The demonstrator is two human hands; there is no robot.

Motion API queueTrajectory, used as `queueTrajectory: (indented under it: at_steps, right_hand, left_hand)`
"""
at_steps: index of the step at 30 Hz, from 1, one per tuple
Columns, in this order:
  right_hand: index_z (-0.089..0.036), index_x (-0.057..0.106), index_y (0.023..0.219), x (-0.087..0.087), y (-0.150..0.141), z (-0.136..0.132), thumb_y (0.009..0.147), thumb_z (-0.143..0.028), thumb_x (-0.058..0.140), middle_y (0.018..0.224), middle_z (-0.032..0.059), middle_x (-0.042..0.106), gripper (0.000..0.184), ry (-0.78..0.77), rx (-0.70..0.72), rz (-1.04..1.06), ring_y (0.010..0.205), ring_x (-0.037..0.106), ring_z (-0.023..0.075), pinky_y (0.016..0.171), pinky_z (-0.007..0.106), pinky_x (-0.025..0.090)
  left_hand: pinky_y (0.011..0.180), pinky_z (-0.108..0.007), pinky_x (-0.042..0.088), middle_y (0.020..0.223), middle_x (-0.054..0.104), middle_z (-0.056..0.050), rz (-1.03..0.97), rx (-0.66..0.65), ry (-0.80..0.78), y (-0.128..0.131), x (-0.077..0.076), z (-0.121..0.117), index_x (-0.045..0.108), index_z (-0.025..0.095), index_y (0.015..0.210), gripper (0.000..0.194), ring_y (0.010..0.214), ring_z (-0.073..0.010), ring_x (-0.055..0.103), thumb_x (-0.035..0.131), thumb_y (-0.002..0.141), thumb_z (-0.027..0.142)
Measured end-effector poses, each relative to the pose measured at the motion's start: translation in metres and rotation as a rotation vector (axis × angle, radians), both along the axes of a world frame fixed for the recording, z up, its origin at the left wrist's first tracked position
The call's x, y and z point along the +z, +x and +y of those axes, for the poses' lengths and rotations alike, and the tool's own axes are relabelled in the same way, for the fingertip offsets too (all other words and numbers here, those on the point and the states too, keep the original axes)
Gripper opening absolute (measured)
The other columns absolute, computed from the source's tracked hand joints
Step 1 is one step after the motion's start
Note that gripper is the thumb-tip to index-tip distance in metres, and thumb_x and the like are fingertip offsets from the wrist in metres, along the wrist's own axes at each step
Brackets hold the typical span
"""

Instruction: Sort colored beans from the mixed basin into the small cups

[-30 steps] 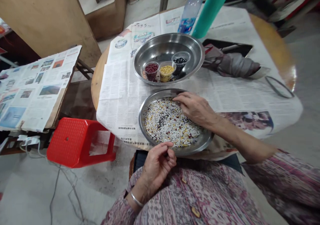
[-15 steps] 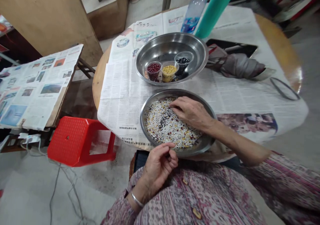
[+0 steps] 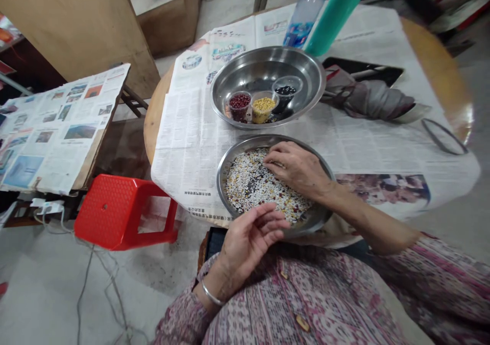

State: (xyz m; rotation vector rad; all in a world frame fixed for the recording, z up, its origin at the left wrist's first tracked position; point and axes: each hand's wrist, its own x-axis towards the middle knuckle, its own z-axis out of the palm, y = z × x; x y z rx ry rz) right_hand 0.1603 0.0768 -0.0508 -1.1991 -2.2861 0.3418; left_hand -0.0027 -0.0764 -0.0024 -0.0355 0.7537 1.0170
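Observation:
A shallow steel basin (image 3: 221, 194) at the table's near edge holds a mix of white, yellow and dark red grains and beans (image 3: 245, 179). Over it, my right hand (image 3: 302, 174) has thumb and fingertips pinched together at the mix; whatever lies between them is hidden. My left hand (image 3: 252, 240) is at the basin's near rim, palm turned up, fingers stretched and apart, with nothing seen in it. Behind stands a second steel basin (image 3: 306, 82) with three clear cups: one of red beans (image 3: 240, 101), one of yellow beans (image 3: 264, 105), one of black beans (image 3: 286, 91).
Newspaper (image 3: 184, 146) covers the round table. A plastic bottle (image 3: 302, 21), a green cylinder (image 3: 339, 18), a wrapped grey bundle (image 3: 377, 97) and a dark strap (image 3: 442, 138) lie beyond the basins. At left are a red stool (image 3: 111, 207) and a paper-covered side table (image 3: 57, 130).
My left hand has opened from curled fingers and moved up and right over the near rim. My right hand stays pinched at the mix. The view has shifted slightly.

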Motion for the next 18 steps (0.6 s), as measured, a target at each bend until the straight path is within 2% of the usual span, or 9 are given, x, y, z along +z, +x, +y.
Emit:
queueTrajectory:
  at_steps: [5, 8, 10, 12, 15, 18]
  right_hand:
    - [-0.022, 0.073, 0.088, 0.03, 0.003, -0.019, 0.089, -0.037, 0.059, 0.086, 0.0051, 0.075, 0.021, -0.279, -0.022, 0.291, 0.074, 0.067, 0.0193, 0.069, 0.034, 0.053]
    - [-0.022, 0.075, 0.089, 0.051, 0.001, -0.037, 0.088, -0.038, 0.06, 0.084, 0.004, 0.076, 0.022, -0.485, 0.16, 0.304, 0.073, 0.068, 0.0191, 0.065, 0.032, 0.054]
    - [-0.024, 0.076, 0.095, 0.057, 0.0, -0.045, 0.089, -0.038, 0.06, 0.089, 0.0038, 0.078, 0.023, -0.564, 0.249, 0.267, 0.078, 0.071, 0.02, 0.068, 0.032, 0.056]
    - [-0.024, 0.075, 0.101, 0.053, 0.003, -0.046, 0.09, -0.039, 0.059, 0.094, 0.0045, 0.078, 0.025, -0.546, 0.202, 0.265, 0.082, 0.072, 0.0212, 0.07, 0.033, 0.057]
    - [-0.023, 0.074, 0.097, 0.035, 0.013, -0.035, 0.091, -0.042, 0.058, 0.088, 0.005, 0.077, 0.026, -0.43, 0.027, 0.282, 0.076, 0.072, 0.0218, 0.067, 0.035, 0.058]
    - [-0.024, 0.073, 0.092, 0.017, 0.022, -0.024, 0.091, -0.037, 0.057, 0.087, 0.0057, 0.077, 0.021, -0.297, -0.052, 0.2, 0.075, 0.072, 0.023, 0.071, 0.038, 0.058]
  left_hand:
    - [0.093, -0.03, 0.052, 0.121, 0.068, -0.018, -0.018, 0.074, -0.029, 0.007, -0.002, 0.017, 0.07, 0.009, 0.113, 0.042, 0.109, -0.0221, 0.068, 0.048, 0.101, 0.042]
    - [0.093, -0.032, 0.052, 0.116, 0.07, -0.016, -0.014, 0.126, -0.022, 0.009, -0.007, 0.021, 0.072, 0.01, 0.11, 0.042, 0.105, -0.0213, 0.068, 0.046, 0.102, 0.041]
    - [0.09, -0.031, 0.053, 0.108, 0.072, -0.014, -0.024, 0.151, -0.015, 0.01, -0.009, 0.021, 0.073, 0.01, 0.106, 0.038, 0.098, -0.019, 0.068, 0.046, 0.102, 0.037]
    - [0.085, -0.027, 0.054, 0.102, 0.072, -0.012, -0.023, 0.158, -0.016, 0.011, -0.009, 0.02, 0.073, 0.01, 0.102, 0.03, 0.093, -0.0166, 0.068, 0.052, 0.1, 0.031]
    - [0.07, -0.018, 0.051, 0.09, 0.069, -0.008, 0.023, 0.147, -0.033, 0.009, -0.004, 0.017, 0.072, 0.009, 0.096, 0.013, 0.077, -0.0106, 0.064, 0.067, 0.088, 0.017]
    - [0.06, -0.014, 0.046, 0.078, 0.063, -0.004, 0.053, 0.116, -0.09, 0.007, 0.002, 0.013, 0.07, 0.008, 0.089, 0.013, 0.064, -0.0056, 0.056, 0.072, 0.077, 0.005]
